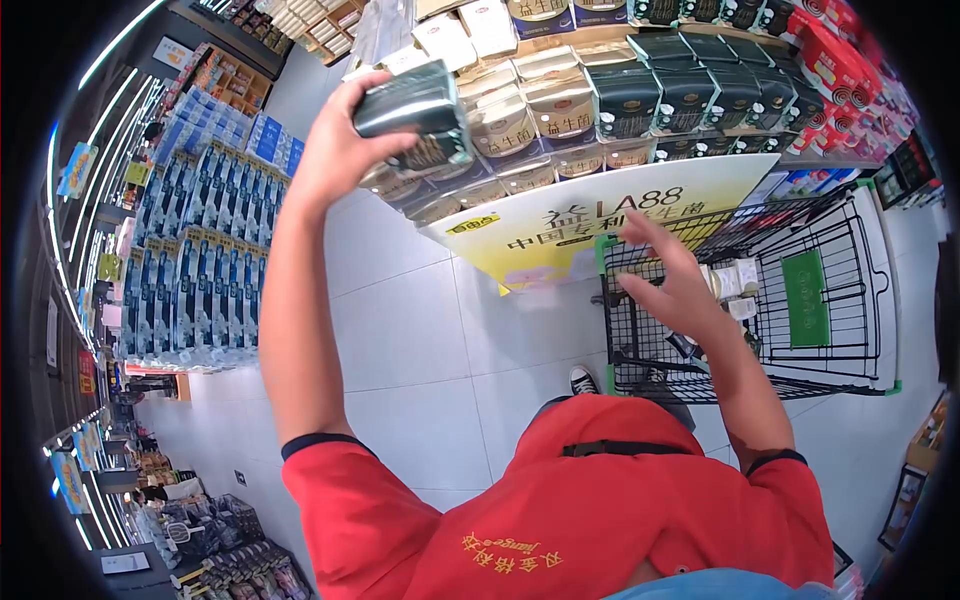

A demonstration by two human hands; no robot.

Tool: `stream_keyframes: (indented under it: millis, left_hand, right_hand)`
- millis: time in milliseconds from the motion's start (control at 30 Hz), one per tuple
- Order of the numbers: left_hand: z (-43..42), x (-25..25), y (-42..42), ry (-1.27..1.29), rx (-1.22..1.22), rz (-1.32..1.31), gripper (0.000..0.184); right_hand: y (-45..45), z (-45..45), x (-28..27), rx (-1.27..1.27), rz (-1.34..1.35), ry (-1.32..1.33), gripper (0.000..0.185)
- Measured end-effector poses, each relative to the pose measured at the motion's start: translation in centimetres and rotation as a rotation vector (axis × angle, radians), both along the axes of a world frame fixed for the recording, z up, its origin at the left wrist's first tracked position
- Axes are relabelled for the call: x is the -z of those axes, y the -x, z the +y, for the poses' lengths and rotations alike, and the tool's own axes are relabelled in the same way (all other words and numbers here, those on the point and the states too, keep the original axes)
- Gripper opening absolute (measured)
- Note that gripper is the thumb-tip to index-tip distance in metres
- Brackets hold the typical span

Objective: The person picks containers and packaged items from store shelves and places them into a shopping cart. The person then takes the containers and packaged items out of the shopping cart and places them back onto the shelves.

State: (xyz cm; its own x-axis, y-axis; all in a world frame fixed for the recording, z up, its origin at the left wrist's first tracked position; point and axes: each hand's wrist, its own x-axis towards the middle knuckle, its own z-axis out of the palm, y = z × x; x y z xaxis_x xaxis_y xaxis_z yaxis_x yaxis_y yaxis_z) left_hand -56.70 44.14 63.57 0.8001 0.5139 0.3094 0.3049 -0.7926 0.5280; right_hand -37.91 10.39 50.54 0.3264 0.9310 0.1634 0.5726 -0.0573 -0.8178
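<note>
My left hand is raised at the left end of the display, its thumb and fingers wrapped round a dark green pack. The pack looks shiny, as if film-wrapped, and sits tilted in my grip. Similar dark green packs stand in rows on the display, beside cream-coloured packs with gold lettering. Above the near end of the shopping cart, my right hand has its fingers spread and holds nothing. White items and some dark items lie inside the cart.
A yellow and white sign board fronts the display. Tall stacks of blue packs stand to the left across the tiled floor. Red packages fill the far right end. Bagged goods lie at the lower left.
</note>
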Motion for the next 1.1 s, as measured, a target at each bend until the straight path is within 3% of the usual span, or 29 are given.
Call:
stream_keyframes:
  millis: [133,200,333,567,733,800,867,933,1000,1100]
  left_hand:
    - [7.1,0.6,0.4,-0.055,-0.051,-0.023,0.068]
    - [9.2,1.4,0.3,0.100,-0.080,-0.043,0.068]
    - [11.3,3.1,0.4,0.119,-0.145,-0.061,0.065]
    - [14.5,5.5,0.8,0.066,-0.199,-0.014,0.073]
    - [12.2,4.4,0.4,-0.048,-0.277,0.101,0.078]
    - [11.7,4.7,0.2,-0.169,-0.362,0.089,0.090]
    - [13.9,6.4,-0.1,0.130,-0.350,-0.100,0.127]
    - [13.0,7.6,-1.3,-0.052,-0.594,-0.091,0.139]
    - [11.2,7.7,-2.4,-0.088,-0.713,-0.086,0.143]
    - [14.0,10.1,-2.8,-0.127,-0.641,-0.277,0.140]
  right_hand:
    - [-0.5,-6.7,6.6,0.156,0.170,0.165,0.062]
    - [-0.4,-10.3,9.7,0.298,0.225,0.206,0.057]
    - [-0.8,-16.9,16.1,0.549,0.422,0.207,0.048]
    - [1.5,-22.1,21.1,0.509,-0.080,0.377,0.036]
    - [4.1,-22.5,23.2,0.467,-0.174,0.501,0.025]
    - [4.5,-22.2,23.7,0.414,-0.417,0.537,0.017]
    - [4.7,-21.7,23.5,0.512,-0.434,0.432,0.013]
    - [4.7,-21.8,23.4,0.489,-0.451,0.480,0.013]
    - [4.7,-21.8,23.5,0.523,-0.447,0.435,0.011]
    - [4.3,-21.4,23.1,0.455,-0.398,0.639,0.014]
